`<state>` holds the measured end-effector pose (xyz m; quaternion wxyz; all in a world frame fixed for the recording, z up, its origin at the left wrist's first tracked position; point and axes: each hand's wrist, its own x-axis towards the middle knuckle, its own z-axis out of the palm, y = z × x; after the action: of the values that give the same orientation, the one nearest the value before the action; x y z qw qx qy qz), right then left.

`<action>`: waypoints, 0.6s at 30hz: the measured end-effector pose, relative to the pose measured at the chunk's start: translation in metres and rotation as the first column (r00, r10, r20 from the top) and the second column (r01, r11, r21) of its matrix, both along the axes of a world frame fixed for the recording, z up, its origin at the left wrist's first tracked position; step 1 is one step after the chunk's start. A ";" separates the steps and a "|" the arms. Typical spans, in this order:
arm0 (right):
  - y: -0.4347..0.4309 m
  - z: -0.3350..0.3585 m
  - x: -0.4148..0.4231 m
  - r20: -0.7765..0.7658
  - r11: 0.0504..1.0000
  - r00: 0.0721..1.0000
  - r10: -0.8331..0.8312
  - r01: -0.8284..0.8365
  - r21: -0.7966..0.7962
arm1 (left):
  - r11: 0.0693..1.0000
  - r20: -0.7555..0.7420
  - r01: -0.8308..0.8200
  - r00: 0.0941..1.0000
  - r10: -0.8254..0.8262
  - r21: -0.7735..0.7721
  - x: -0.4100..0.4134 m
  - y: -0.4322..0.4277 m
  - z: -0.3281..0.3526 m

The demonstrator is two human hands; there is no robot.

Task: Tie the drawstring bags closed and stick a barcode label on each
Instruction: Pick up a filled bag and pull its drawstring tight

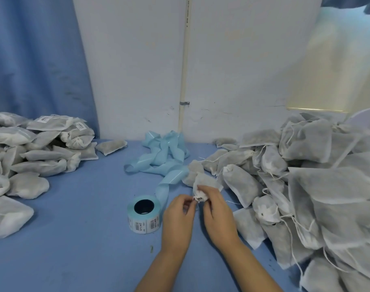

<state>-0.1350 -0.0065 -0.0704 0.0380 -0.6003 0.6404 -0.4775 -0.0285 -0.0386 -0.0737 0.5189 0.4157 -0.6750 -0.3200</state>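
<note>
A small white drawstring bag (205, 182) lies on the blue table in front of me with its gathered neck toward me. My right hand (216, 209) grips that bunched neck. My left hand (178, 216) pinches the bag's white string just left of the neck. A roll of barcode labels (144, 213) stands on the table left of my left hand, with printed labels on its outer turn. Its empty pale-blue backing strip (165, 157) trails away in loose curls toward the wall.
A large heap of bags with loose strings (306, 186) fills the right side of the table. A stack of bags bearing labels (38, 152) sits at the left. The blue table top (85, 239) lies between them; a white wall stands behind.
</note>
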 end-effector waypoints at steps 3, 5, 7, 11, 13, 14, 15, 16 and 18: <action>-0.002 -0.004 -0.002 0.042 0.997 0.998 -0.044 0.041 0.062 | 0.997 0.024 -0.059 0.998 0.060 -0.054 0.000 -0.001 0.000; -0.004 -0.004 -0.002 0.095 0.992 0.992 -0.087 0.078 0.095 | 0.999 -0.030 -0.024 0.999 0.025 0.034 -0.001 -0.002 0.000; -0.004 -0.003 -0.001 0.173 0.992 0.979 -0.104 0.091 0.083 | 0.968 -0.176 0.133 0.980 -0.095 0.215 -0.003 0.000 0.002; -0.003 -0.001 0.004 0.267 0.981 0.950 -0.163 0.185 -0.061 | 0.851 -0.438 0.378 0.876 -0.201 0.365 -0.001 -0.003 0.008; -0.001 0.001 0.008 0.313 0.962 0.921 -0.231 0.265 -0.069 | 0.820 -0.422 0.414 0.875 -0.238 0.395 0.001 -0.003 0.010; 0.000 0.002 0.010 0.341 0.959 0.909 -0.239 0.276 -0.061 | 0.816 -0.395 0.414 0.883 -0.253 0.404 0.001 -0.003 0.010; 0.001 0.002 0.013 0.370 0.963 0.900 -0.231 0.265 -0.044 | 0.817 -0.372 0.408 0.891 -0.260 0.408 0.002 -0.003 0.010; 0.002 0.002 0.015 0.390 0.969 0.893 -0.223 0.246 -0.009 | 0.817 -0.360 0.404 0.896 -0.261 0.411 0.002 -0.003 0.010; 0.002 0.000 0.019 0.367 0.972 0.900 -0.236 0.215 0.098 | 0.812 -0.365 0.408 0.893 -0.261 0.417 0.003 -0.004 0.011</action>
<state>-0.1158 -0.0045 -0.0709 0.1209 -0.4182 0.6991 -0.5672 -0.0259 -0.0424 -0.0628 0.4263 0.3533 -0.5525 -0.6230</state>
